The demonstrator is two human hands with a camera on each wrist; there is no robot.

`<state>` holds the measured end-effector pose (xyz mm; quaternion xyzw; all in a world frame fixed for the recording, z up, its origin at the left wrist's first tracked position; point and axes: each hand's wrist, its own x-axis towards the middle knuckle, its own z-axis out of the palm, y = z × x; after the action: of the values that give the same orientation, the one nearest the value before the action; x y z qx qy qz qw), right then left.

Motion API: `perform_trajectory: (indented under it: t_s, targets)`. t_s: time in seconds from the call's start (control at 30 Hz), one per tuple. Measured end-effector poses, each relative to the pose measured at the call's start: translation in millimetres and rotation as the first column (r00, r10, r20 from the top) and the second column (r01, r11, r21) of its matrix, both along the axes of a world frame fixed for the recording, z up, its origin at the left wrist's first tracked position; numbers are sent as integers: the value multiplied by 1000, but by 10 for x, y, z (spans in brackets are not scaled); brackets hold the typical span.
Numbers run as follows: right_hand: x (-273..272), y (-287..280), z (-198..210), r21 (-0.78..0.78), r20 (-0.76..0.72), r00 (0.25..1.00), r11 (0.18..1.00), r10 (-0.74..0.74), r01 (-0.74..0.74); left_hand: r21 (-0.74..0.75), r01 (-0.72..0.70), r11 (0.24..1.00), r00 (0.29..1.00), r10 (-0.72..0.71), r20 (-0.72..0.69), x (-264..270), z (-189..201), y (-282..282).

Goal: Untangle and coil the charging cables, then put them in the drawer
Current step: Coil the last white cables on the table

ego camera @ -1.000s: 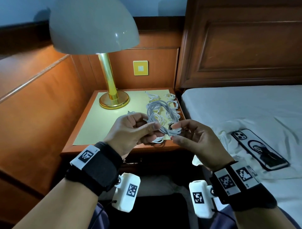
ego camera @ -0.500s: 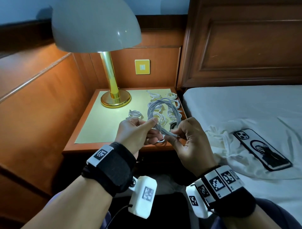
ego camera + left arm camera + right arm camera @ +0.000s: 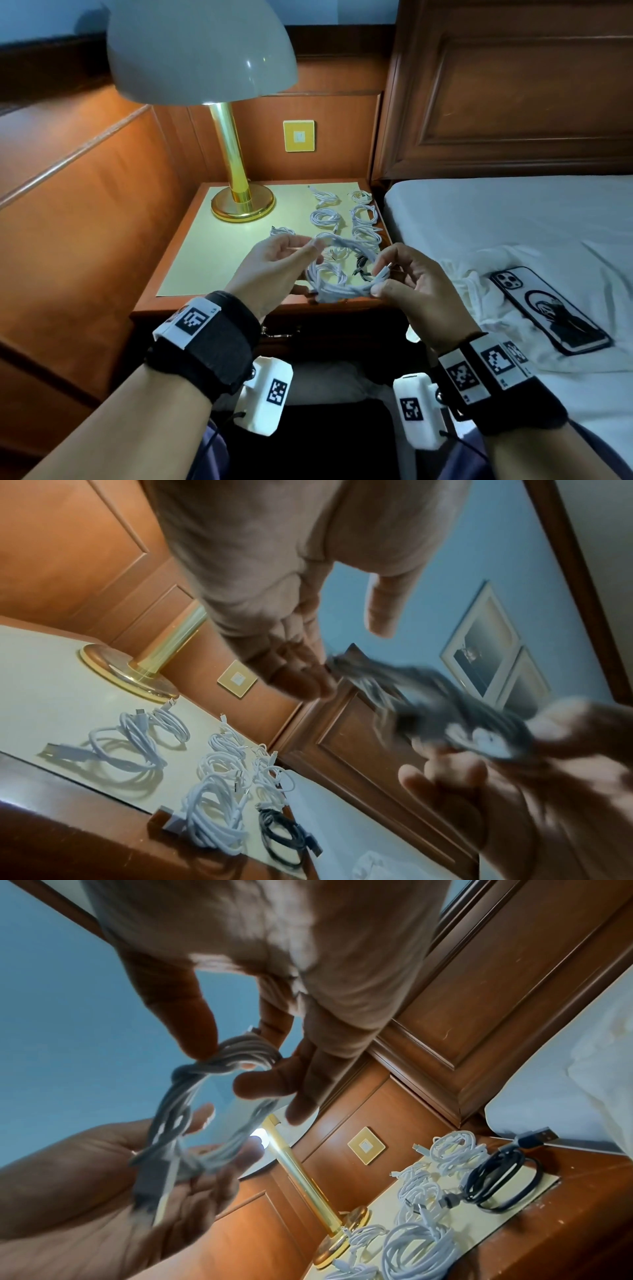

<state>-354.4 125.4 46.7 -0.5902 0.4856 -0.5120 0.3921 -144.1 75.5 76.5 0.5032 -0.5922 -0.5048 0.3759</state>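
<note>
Hands [image 3: 342, 274] — white coil [image 3: 346, 270] broadside up

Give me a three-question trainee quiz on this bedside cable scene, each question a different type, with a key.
1. True or false: the black cable lies coiled on the nightstand.
2. Multiple choice: what does the right hand pinch? A) the phone B) the white cable coil C) the lamp
3. Fill in: the phone lies on the ____.

Key:
1. True.
2. B: the white cable coil, which the left hand also holds.
3. bed.
</note>
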Motion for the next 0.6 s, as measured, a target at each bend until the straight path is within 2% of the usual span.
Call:
perform_trajectory:
  t_s: [0.07, 0.17, 0.3, 0.4, 0.5, 0.6]
  targets:
    - [7, 8, 10, 13, -8, 999, 999, 33, -33, -32, -5, 999, 1000, 5, -2, 14, -2, -21]
    - [17, 3, 19, 19, -20, 999, 999, 27, -27, -67, 59, 996, 994, -52, 95, 42, -39, -39]
    - [46, -65, -61, 73, -31, 998, 996, -45, 47, 36, 63, 997, 988, -67, 141, 109, -99, -51]
    - [95, -107, -113, 134, -16, 998, 989, -65, 66, 105, -52, 993, 993, 40, 111, 216, -98, -86]
    - [145, -99, -158, 171, -130, 988, 980, -84, 106, 179, -216, 960, 976, 212, 44, 401, -73, -167]
    - [190, -81, -191, 189, -192, 980, 977, -57, 93, 218, -350, 911, 930, 365, -31, 640, -60, -263]
